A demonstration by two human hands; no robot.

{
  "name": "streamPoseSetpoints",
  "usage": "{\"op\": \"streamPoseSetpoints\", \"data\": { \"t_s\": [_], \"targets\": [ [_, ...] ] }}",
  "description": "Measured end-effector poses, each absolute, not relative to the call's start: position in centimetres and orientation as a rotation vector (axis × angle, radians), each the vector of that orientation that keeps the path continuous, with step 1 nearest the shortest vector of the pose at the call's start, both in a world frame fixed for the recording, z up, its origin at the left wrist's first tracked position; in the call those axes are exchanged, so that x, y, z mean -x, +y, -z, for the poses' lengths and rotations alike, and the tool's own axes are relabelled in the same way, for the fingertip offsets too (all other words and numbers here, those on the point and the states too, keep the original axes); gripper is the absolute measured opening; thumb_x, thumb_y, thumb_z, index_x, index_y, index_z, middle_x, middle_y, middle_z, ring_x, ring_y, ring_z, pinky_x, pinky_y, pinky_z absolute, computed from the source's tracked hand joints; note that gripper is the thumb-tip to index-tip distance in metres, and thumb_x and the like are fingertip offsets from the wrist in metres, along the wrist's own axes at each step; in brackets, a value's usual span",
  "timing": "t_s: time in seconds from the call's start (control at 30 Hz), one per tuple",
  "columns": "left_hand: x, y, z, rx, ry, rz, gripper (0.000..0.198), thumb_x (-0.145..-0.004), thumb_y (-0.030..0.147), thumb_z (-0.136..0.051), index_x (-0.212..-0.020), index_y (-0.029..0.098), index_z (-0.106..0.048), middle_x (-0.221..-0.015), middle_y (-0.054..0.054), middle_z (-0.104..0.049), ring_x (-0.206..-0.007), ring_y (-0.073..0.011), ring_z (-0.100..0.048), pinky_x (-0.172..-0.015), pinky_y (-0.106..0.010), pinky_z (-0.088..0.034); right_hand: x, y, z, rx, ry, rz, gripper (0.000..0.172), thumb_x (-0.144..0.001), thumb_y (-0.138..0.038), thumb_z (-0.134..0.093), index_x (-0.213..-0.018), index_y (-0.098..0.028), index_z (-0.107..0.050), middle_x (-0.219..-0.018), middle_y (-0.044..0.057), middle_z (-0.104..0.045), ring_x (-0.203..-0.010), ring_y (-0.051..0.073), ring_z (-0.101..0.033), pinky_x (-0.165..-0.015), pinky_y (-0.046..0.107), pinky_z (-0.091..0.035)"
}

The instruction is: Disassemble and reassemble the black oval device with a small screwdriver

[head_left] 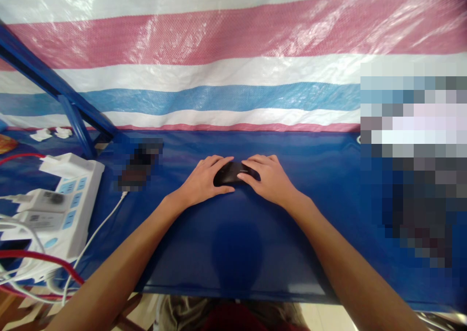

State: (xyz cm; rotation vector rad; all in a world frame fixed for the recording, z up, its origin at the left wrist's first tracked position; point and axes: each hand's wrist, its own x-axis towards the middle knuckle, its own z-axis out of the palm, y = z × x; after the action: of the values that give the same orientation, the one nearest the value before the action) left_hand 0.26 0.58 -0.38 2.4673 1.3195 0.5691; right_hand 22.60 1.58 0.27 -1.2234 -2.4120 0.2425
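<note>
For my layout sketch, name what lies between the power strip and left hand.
The head view shows a dark, blurred item and a white cable between the power strip and left hand.

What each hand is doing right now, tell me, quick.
Left hand: partly closed, holding the left end of a black object.
Right hand: partly closed, holding the right end of the same object.

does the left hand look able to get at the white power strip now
Probably yes: between the left hand and the power strip seem to lie just a thin white cable and a pixelated dark item, which the hand might pass over. It would first have to leave the black object.
</note>
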Motion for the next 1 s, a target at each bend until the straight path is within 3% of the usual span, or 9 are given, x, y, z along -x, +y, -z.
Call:
{"op": "streamPoseSetpoints", "data": {
  "t_s": [0.17, 0.4, 1.0],
  "targets": [
    [-0.01, 0.75, 0.13, -2.415, 1.277, -0.566, 0.067, -0.081, 0.042, -0.066, -0.139, 0.025, -0.039, -0.129, -0.008, -0.054, -0.116, -0.0256, -0.051, -0.101, -0.042, -0.04, -22.58, 1.38, 0.25, 1.172, -2.467, -0.271, 0.051, -0.082, -0.049, -0.062, -0.123, -0.018, -0.056, -0.12, 0.013, -0.062, -0.109, 0.028, -0.056, -0.098, 0.045, -0.031],
    [-0.16, 0.57, 0.52, -2.39, 1.274, -0.597, 0.074, -0.076, 0.036, -0.071, -0.141, 0.027, -0.035, -0.127, -0.006, -0.055, -0.112, -0.0246, -0.052, -0.098, -0.04, -0.042, -22.61, 1.41, -0.26, 1.178, -2.449, -0.313, 0.042, -0.079, -0.041, -0.067, -0.113, -0.018, -0.06, -0.106, 0.009, -0.066, -0.095, 0.025, -0.06, -0.092, 0.038, -0.036],
    [-0.06, 0.41, 0.28, -2.439, 1.255, -0.562, 0.065, -0.08, 0.043, -0.065, -0.137, 0.026, -0.038, -0.132, -0.006, -0.053, -0.114, -0.0258, -0.052, -0.099, -0.04, -0.039, -22.54, 1.48, -0.39, 1.115, -2.448, -0.324, 0.04, -0.078, -0.04, -0.068, -0.109, -0.016, -0.06, -0.103, 0.008, -0.067, -0.095, 0.024, -0.06, -0.095, 0.038, -0.035]
  ]
}}
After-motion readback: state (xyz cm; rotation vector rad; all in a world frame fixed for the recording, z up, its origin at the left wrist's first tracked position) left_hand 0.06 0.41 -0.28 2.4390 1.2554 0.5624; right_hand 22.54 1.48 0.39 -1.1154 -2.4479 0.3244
